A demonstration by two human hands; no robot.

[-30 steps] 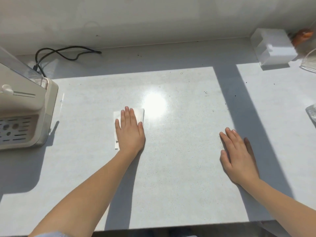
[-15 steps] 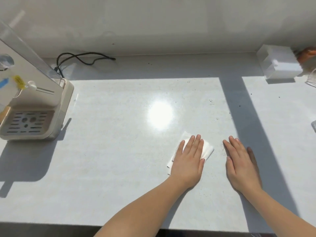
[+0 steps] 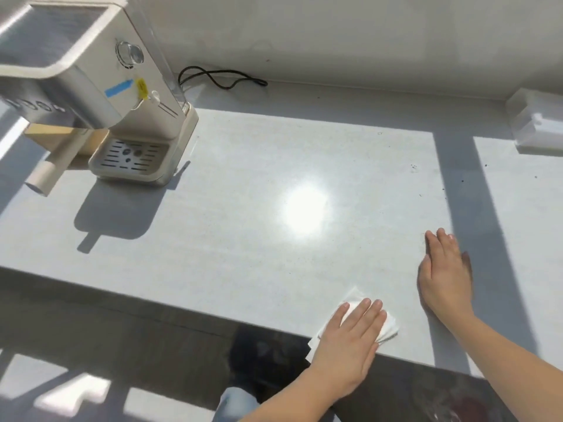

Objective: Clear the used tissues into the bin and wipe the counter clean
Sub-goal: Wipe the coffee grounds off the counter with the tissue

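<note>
My left hand [image 3: 347, 345] lies flat, fingers together, pressing a folded white tissue [image 3: 388, 328] onto the pale grey counter [image 3: 259, 245] right at its front edge. Part of the tissue pokes out past the edge under my palm. My right hand [image 3: 446, 275] rests flat on the counter a little to the right and farther back, holding nothing. A few dark crumbs [image 3: 413, 168] lie on the counter beyond my right hand. No bin is in view.
A cream coffee machine [image 3: 122, 117] with a drip tray stands at the back left, its black cord [image 3: 219, 79] trailing along the wall. A white tissue box [image 3: 539, 123] sits at the back right. Below the counter edge lies a sunlit grey floor [image 3: 91, 376].
My left hand has swept the tissue from the middle left of the counter rightwards and then back to the front edge. My right hand has stayed flat in place. The view has shifted left.
</note>
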